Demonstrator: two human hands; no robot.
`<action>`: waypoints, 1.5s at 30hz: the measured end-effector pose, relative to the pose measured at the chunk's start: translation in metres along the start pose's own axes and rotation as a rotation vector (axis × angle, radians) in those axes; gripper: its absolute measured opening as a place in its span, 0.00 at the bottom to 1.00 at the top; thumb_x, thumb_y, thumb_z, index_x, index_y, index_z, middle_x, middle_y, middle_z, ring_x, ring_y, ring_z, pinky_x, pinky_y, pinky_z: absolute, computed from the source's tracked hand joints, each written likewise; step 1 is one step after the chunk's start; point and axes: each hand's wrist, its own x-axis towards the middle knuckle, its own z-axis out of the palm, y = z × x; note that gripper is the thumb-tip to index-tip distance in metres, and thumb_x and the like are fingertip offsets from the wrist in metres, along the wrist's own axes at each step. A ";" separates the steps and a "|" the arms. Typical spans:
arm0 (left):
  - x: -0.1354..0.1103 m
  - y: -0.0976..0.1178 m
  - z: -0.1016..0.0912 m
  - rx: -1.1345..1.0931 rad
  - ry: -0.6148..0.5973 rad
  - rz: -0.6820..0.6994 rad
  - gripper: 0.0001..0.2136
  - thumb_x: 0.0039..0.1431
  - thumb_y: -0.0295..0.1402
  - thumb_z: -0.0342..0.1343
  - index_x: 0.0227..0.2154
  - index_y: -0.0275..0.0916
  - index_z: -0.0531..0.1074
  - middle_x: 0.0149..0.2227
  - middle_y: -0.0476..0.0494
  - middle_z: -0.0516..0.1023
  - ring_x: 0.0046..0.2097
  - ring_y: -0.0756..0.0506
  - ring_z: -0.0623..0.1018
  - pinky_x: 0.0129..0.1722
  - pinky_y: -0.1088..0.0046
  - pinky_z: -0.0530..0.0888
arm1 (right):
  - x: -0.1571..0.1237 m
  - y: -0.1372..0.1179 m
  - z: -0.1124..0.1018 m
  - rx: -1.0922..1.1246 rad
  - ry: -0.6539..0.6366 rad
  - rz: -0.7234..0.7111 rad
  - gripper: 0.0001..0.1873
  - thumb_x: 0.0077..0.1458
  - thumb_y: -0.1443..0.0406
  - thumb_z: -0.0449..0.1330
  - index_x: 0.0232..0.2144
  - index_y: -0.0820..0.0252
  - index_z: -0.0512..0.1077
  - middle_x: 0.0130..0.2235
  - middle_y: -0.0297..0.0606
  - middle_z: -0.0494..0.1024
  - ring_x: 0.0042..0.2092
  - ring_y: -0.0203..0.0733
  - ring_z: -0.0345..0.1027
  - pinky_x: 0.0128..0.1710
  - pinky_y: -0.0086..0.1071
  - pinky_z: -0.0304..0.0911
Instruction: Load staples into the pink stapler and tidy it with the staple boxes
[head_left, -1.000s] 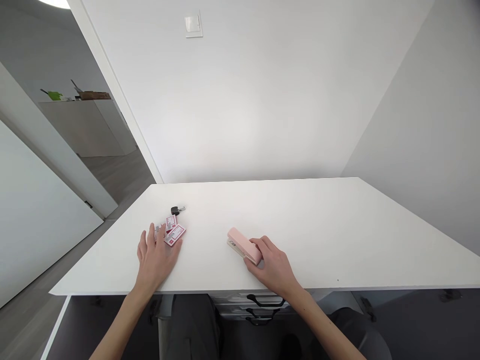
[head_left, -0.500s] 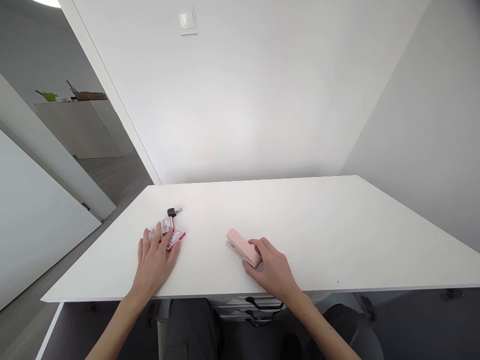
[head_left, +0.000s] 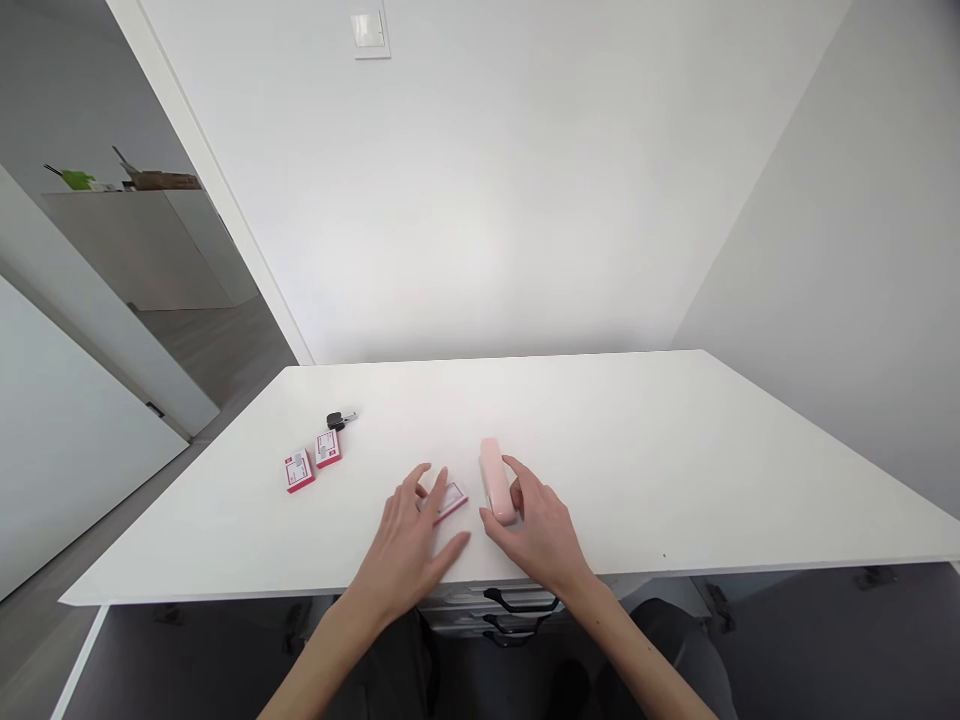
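i am resting both hands on the white desk (head_left: 675, 450), close together near its front edge. my right hand (head_left: 541, 528) is curling around the near end of a pink stapler (head_left: 495, 480), thumb on its left flank and fingers on its right, a loose hold rather than a clamp. the stapler is lying flat with its long axis running almost straight away from me, near end under my palm, far end pointing toward the wall. it is a smooth, rounded pastel bar with a paler strip along its underside.

my left hand (head_left: 415, 540) is lying palm down with fingers spread, and its fingertips are pressing on a small red-and-white staple box (head_left: 450, 500). the box is sitting just left of the stapler, near it but apart (a narrow strip of desk is showing between them), its long side slanting up to the right. so the box is lying directly ahead of my left fingers and the stapler just to the right of it; the right hand is plainly the nearer one to the stapler.

well off to the left, two more staple boxes (head_left: 313, 460) are sitting side by side, and beyond them a small black key (head_left: 339, 419) is lying.
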 end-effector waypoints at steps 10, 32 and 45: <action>0.004 0.001 -0.022 -0.299 -0.233 0.087 0.38 0.62 0.41 0.64 0.71 0.53 0.52 0.61 0.40 0.67 0.55 0.39 0.74 0.57 0.56 0.73 | 0.004 0.001 -0.006 0.303 -0.082 0.093 0.28 0.62 0.55 0.60 0.61 0.54 0.63 0.33 0.30 0.72 0.34 0.41 0.70 0.38 0.36 0.69; 0.067 0.012 0.039 -0.312 -0.049 0.053 0.27 0.64 0.46 0.60 0.63 0.47 0.62 0.58 0.41 0.74 0.54 0.37 0.76 0.55 0.54 0.72 | 0.009 0.016 -0.001 0.318 0.212 0.184 0.20 0.65 0.53 0.57 0.53 0.57 0.72 0.50 0.48 0.73 0.49 0.50 0.71 0.45 0.44 0.72; 0.030 -0.032 -0.005 -0.089 0.236 -0.058 0.21 0.68 0.45 0.55 0.60 0.46 0.65 0.59 0.37 0.67 0.55 0.38 0.74 0.59 0.54 0.71 | 0.007 0.016 -0.004 0.492 0.285 0.334 0.19 0.64 0.54 0.57 0.52 0.57 0.68 0.53 0.49 0.74 0.51 0.50 0.72 0.45 0.41 0.72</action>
